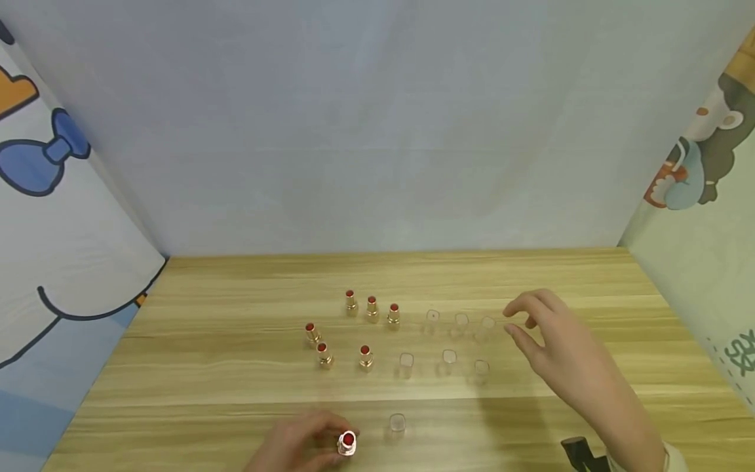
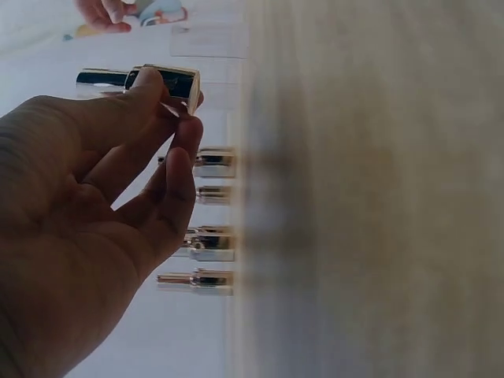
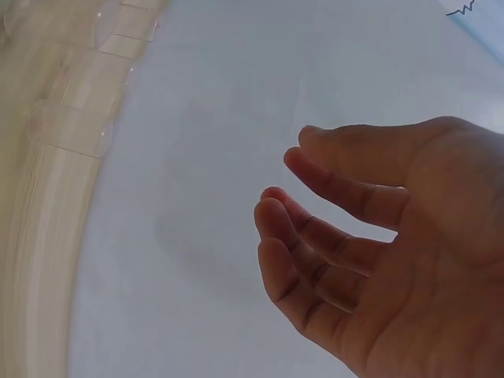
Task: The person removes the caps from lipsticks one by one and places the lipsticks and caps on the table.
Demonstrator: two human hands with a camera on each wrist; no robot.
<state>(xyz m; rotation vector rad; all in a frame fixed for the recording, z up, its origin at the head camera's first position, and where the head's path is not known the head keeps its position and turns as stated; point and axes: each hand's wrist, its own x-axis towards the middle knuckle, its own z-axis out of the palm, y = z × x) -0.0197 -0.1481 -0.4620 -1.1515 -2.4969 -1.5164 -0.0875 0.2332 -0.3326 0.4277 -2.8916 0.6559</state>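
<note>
My left hand (image 1: 297, 440) pinches a gold lipstick (image 1: 348, 444) with its red tip up, at the table's near side. In the left wrist view the thumb lies along this lipstick (image 2: 161, 83), held above the table. Right of it stands a clear cap (image 1: 398, 423). My right hand (image 1: 569, 354) hovers over the table's right part, thumb and fingers apart, holding nothing. Nearest to it is another clear cap (image 1: 487, 324), not touched. From the right wrist, the same hand (image 3: 370, 236) shows loosely bent fingers.
Several uncapped lipsticks, among them a front one (image 1: 366, 358) and a back one (image 1: 350, 303), stand left of centre on the wooden table (image 1: 224, 373). Several clear caps, one here (image 1: 449, 358), form two rows to their right. A dark object (image 1: 580, 452) shows below the right forearm.
</note>
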